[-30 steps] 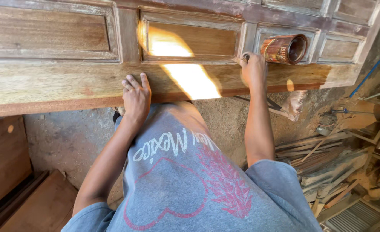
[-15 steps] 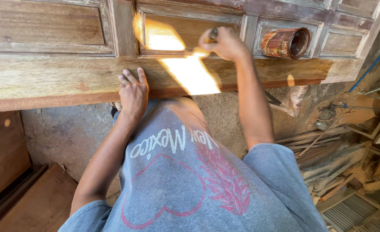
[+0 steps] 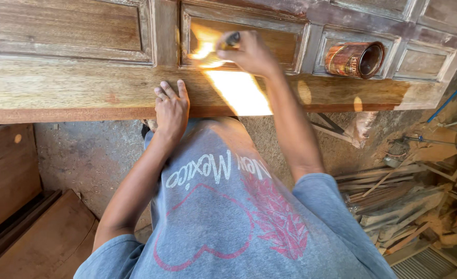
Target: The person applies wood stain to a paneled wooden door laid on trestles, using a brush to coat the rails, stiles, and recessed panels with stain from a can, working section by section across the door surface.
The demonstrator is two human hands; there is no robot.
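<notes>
A large panelled wooden door (image 3: 84, 77) lies flat, seen from above by the person working on it; its grain is rough and weathered, pale grey-brown along the near rail and a warmer, glossier brown in the recessed rectangular panels. A strip of bright sunlight falls across the rail. The left hand (image 3: 170, 106) lies flat on the near edge of the door, palm down, fingers slightly spread and pressed to the wood. The right hand (image 3: 252, 51) is closed around the dark handle of a small paintbrush (image 3: 215, 50), whose pale bristles touch the lower edge of the middle recessed panel; the brush is blurred, so its detail is hard to make out. To the right, in a smaller recessed panel, a round metal tin with a reddish-brown label (image 3: 356, 59) rests tipped on its side with its open mouth facing right; the inside looks dark, and whether it holds liquid cannot be told. The person wears a grey T-shirt (image 3: 228, 217) with a red heart outline. Below the door is a rough, dusty concrete floor (image 3: 78, 160), with a heap of splintered wood offcuts (image 3: 409, 206) at right and smooth brown boards (image 3: 11, 206) at left.
</notes>
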